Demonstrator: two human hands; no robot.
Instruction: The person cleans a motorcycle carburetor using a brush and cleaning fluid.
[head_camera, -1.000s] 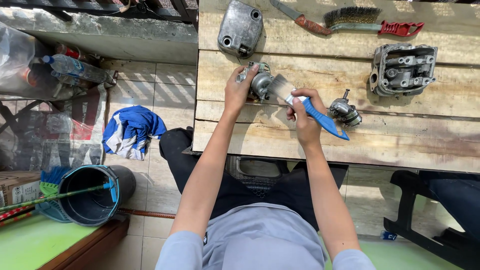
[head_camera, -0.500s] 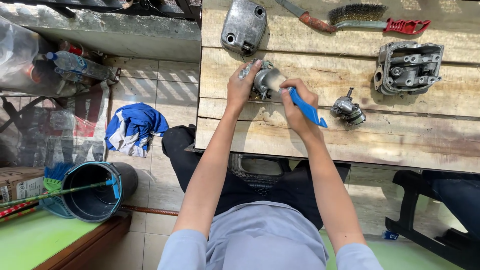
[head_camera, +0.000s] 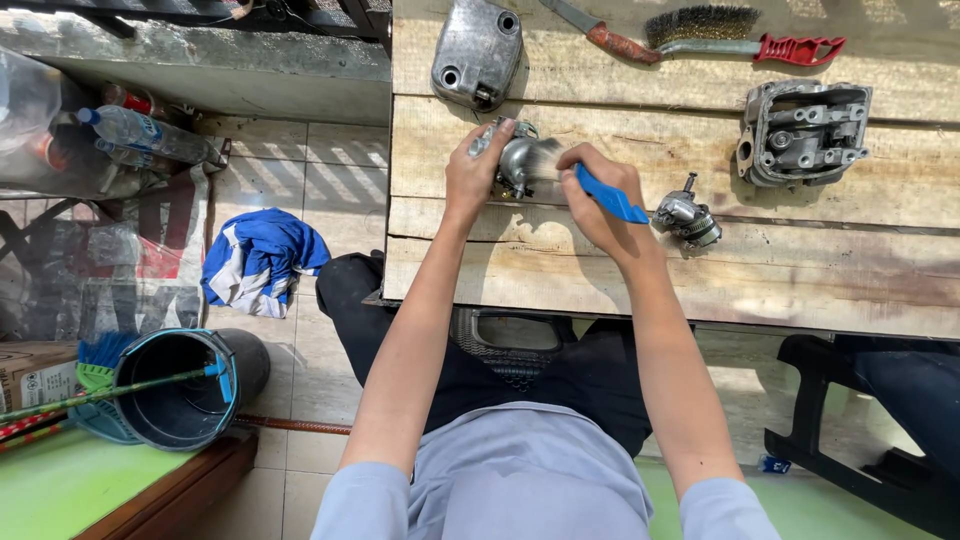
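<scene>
Since a second ago, the right hand (head_camera: 600, 195) has been shifting left along the bench, bringing the blue-handled brush (head_camera: 585, 180) onto the metal part; the part and the left hand are staying in nearly the same spot.

Head view, looking straight down: a seated person is working at a wooden bench (head_camera: 680, 270) made of planks. The left hand (head_camera: 472, 175) is closing around a small silver metal part (head_camera: 518, 160), holding it on the second plank. The right hand is wrapping tightly around the brush handle, with the bristles touching the part's right side. Just beside the right hand, a second small metal part (head_camera: 686, 217) is lying on the bench. Farther right, a boxy grey engine casting (head_camera: 805, 130) is sitting well apart from the hands. Above the hands, a rounded grey cover (head_camera: 477, 50) is lying near the bench's left edge. Along the top plank, a wire brush (head_camera: 735, 35) with a red handle is lying beside a rusty tool (head_camera: 600, 30). On the tiled floor to the left, a blue cloth (head_camera: 255, 260) is lying crumpled, a dark bucket (head_camera: 180, 390) is standing below it, and plastic bottles (head_camera: 140, 135) are lying near a wall.
</scene>
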